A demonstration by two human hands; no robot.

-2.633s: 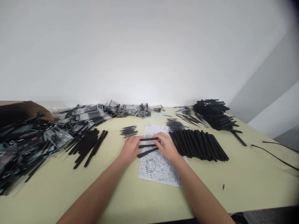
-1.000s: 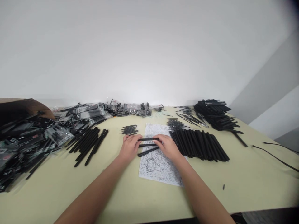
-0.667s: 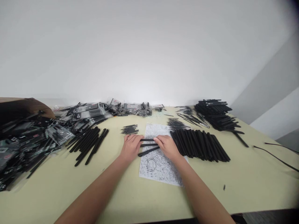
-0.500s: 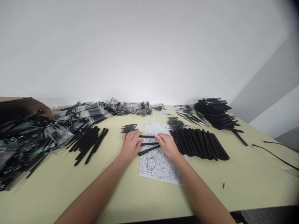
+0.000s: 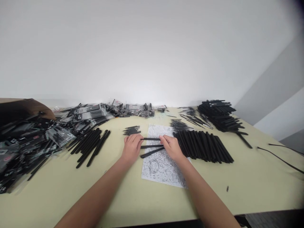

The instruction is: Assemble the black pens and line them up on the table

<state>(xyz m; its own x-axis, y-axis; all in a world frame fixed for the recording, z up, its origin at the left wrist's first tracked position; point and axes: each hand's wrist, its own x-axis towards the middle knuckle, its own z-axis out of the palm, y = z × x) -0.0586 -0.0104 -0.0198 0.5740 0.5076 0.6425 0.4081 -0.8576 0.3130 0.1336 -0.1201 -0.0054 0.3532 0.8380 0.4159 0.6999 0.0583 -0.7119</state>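
Black rods [image 5: 152,146], three, between left hand [image 5: 131,148] and right hand [image 5: 172,148]; fingers [image 5: 140,138] curled, touching rod ends.

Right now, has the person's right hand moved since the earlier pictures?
Yes: the right hand has shifted slightly rightward, toward the block of black pens, judged against the printed paper sheet on the table.

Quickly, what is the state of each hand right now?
Left hand: half closed at the left ends of three black rods, grip unclear.
Right hand: half closed at their right ends, grip unclear.
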